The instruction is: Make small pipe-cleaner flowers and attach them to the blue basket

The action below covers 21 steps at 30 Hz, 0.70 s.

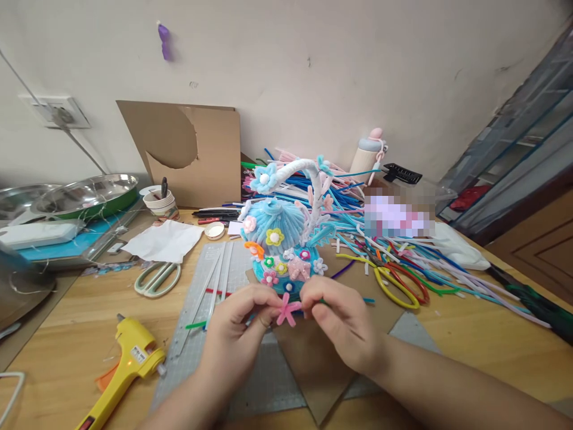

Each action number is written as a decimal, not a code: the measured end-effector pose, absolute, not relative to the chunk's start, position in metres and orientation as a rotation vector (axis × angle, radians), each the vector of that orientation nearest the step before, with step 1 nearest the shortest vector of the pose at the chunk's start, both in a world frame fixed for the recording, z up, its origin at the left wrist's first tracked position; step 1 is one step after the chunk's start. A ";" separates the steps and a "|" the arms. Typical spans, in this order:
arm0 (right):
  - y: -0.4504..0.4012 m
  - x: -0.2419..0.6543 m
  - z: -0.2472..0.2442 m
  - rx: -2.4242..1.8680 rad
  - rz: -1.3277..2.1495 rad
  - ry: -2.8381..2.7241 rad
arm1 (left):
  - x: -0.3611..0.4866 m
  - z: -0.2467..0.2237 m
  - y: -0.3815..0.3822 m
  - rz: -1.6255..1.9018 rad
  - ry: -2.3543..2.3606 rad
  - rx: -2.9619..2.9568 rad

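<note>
A small pink pipe-cleaner flower (289, 310) with several looped petals is held up in front of me. My left hand (244, 322) pinches it by a left petal, between thumb and forefinger. My right hand (342, 322) is closed, its fingertips at the end of the right petal; a bit of green shows by its fingers. Just behind stands a blue pipe-cleaner craft (286, 224) with a ribbed dome, a white curved handle (316, 179) and several small colourful flowers. Part of its base is hidden behind my hands. Brown cardboard (313, 364) lies below my hands on a grey cutting mat (264, 364).
At left lie a yellow glue gun (134, 358) and pale-handled scissors (157, 279). Yellow- and red-handled scissors (396, 286) lie at right. Loose pipe cleaners (349, 197) pile up behind the craft. A bottle (364, 155) and cut cardboard (217, 155) stand by the wall.
</note>
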State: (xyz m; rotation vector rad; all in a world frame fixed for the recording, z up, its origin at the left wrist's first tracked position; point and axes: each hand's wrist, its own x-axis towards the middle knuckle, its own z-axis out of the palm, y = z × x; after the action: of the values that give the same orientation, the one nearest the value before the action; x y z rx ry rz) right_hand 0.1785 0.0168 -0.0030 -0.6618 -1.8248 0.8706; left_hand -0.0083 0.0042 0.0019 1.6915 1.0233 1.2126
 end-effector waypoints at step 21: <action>0.025 0.179 -0.004 -0.594 0.529 -2.137 | 0.000 -0.001 0.007 0.919 0.840 0.824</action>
State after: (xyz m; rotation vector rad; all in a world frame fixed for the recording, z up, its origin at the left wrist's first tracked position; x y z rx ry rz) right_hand 0.1789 0.0247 -0.0039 -0.5935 -2.1368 0.5287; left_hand 0.0005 0.0072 -0.0015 0.8242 0.8403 0.9188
